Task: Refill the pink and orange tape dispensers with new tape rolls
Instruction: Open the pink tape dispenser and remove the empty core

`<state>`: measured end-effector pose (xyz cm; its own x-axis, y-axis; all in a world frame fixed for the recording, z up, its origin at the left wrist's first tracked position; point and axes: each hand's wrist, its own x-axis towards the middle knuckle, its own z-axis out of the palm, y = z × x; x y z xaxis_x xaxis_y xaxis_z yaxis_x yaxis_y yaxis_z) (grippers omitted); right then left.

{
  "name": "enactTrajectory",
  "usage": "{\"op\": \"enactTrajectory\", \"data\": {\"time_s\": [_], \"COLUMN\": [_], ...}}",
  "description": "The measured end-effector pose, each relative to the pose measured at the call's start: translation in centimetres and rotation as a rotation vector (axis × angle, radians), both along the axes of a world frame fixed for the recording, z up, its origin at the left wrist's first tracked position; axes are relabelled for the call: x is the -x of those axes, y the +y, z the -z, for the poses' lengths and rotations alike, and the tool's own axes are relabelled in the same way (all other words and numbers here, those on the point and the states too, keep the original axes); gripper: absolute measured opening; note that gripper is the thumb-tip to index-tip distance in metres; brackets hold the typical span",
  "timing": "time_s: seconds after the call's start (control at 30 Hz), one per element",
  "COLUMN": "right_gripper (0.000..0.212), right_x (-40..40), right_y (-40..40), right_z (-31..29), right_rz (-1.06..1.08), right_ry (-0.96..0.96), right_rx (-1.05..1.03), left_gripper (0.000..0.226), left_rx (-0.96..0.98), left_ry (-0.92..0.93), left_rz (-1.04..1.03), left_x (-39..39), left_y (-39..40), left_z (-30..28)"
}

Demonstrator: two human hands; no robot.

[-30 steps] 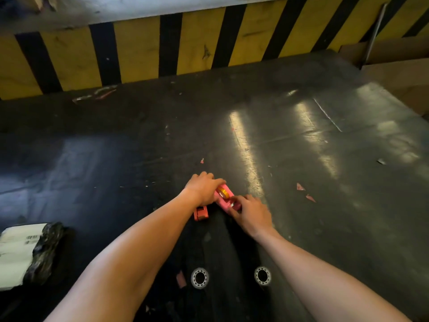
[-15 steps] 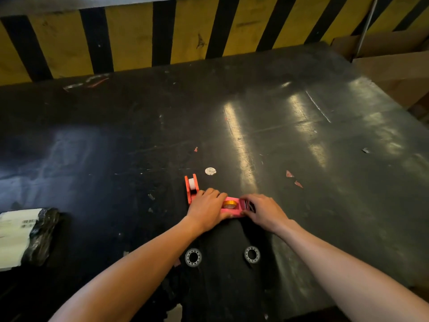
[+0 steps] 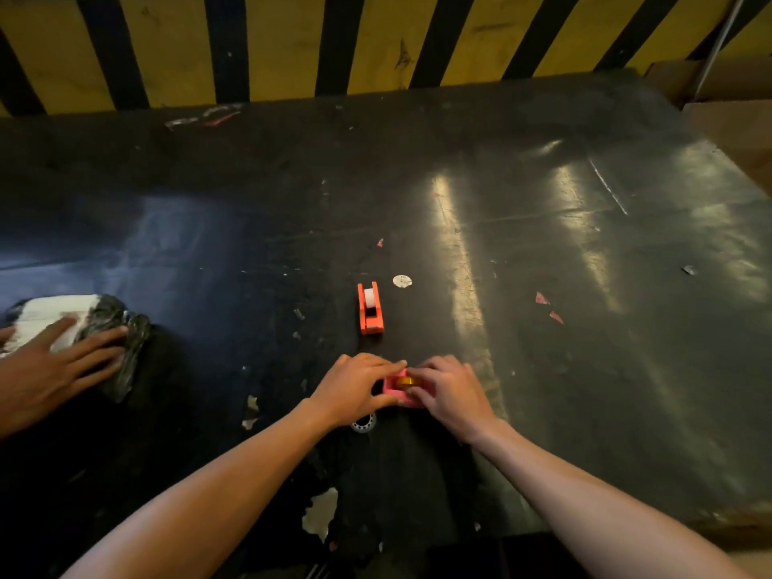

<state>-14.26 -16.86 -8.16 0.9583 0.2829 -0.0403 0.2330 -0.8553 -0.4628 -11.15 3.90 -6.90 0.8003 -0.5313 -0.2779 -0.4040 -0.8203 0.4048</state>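
Observation:
The pink tape dispenser (image 3: 394, 386) lies on the black table between my two hands, with a yellow-brown tape roll (image 3: 404, 382) seated in it. My left hand (image 3: 355, 388) grips its left end. My right hand (image 3: 449, 390) covers its right end, fingertips on the roll. The orange tape dispenser (image 3: 370, 309) stands free on the table just beyond, holding a white roll (image 3: 369, 295). A spare tape roll (image 3: 364, 424) peeks out under my left wrist; a second one is hidden.
Another person's hand (image 3: 50, 365) rests on a black-and-white wrapped package (image 3: 104, 323) at the left edge. A round white sticker (image 3: 402, 281) lies beside the orange dispenser. A yellow-black striped wall (image 3: 376, 43) backs the table. Cardboard boxes (image 3: 731, 114) sit at the right.
My hands drew the pink dispenser nearer, leaving the orange dispenser standing alone. My right hand moved onto the roll. Another person's hand appeared on the package at left.

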Motion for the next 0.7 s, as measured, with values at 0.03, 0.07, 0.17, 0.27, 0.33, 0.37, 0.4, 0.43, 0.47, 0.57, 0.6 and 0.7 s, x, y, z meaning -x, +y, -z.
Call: {"op": "enactTrajectory", "data": {"time_s": [0.03, 0.07, 0.17, 0.27, 0.33, 0.37, 0.4, 0.43, 0.47, 0.57, 0.6, 0.7], "right_gripper": [0.030, 0.027, 0.023, 0.019, 0.015, 0.014, 0.014, 0.014, 0.014, 0.016, 0.017, 0.016], "right_x": [0.1, 0.2, 0.5, 0.5, 0.4, 0.3, 0.3, 0.3, 0.4, 0.9, 1.0, 0.7], "right_y": [0.4, 0.6, 0.9, 1.0, 1.0, 1.0, 0.9, 0.9, 0.9, 1.0, 1.0, 1.2], "right_z": [0.1, 0.2, 0.6, 0.5, 0.4, 0.4, 0.3, 0.4, 0.5, 0.7, 0.6, 0.5], "right_rz": [0.014, 0.026, 0.022, -0.020, -0.057, -0.067, -0.073, -0.077, -0.076, -0.062, -0.064, -0.102], "right_ry": [-0.016, -0.032, -0.074, -0.124, -0.150, -0.158, -0.164, -0.167, -0.174, -0.206, -0.220, -0.247], "right_rx": [0.001, 0.003, 0.007, 0.048, 0.080, 0.088, 0.089, 0.087, 0.082, 0.075, 0.083, 0.130], "left_gripper": [0.066, 0.066, 0.066, 0.066, 0.065, 0.065, 0.065, 0.065, 0.065, 0.065, 0.065, 0.064], "left_rx": [0.005, 0.009, 0.005, -0.004, -0.022, -0.030, -0.037, -0.041, -0.045, -0.062, -0.067, -0.067], "left_ry": [0.001, -0.001, 0.000, -0.006, -0.025, -0.035, -0.043, -0.049, -0.055, -0.057, -0.057, -0.053], "left_rz": [-0.017, -0.035, -0.070, -0.088, -0.087, -0.087, -0.088, -0.090, -0.093, -0.099, -0.099, -0.104], "left_x": [0.2, 0.3, 0.9, 1.3, 1.4, 1.5, 1.5, 1.5, 1.6, 1.7, 1.7, 2.0], "left_y": [0.1, 0.1, 0.3, 0.2, 0.1, 0.1, 0.1, 0.1, 0.1, -0.1, -0.2, -0.3], "left_z": [-0.1, -0.1, 0.0, 0.2, 0.3, 0.4, 0.4, 0.5, 0.5, 0.4, 0.4, 0.2]}}
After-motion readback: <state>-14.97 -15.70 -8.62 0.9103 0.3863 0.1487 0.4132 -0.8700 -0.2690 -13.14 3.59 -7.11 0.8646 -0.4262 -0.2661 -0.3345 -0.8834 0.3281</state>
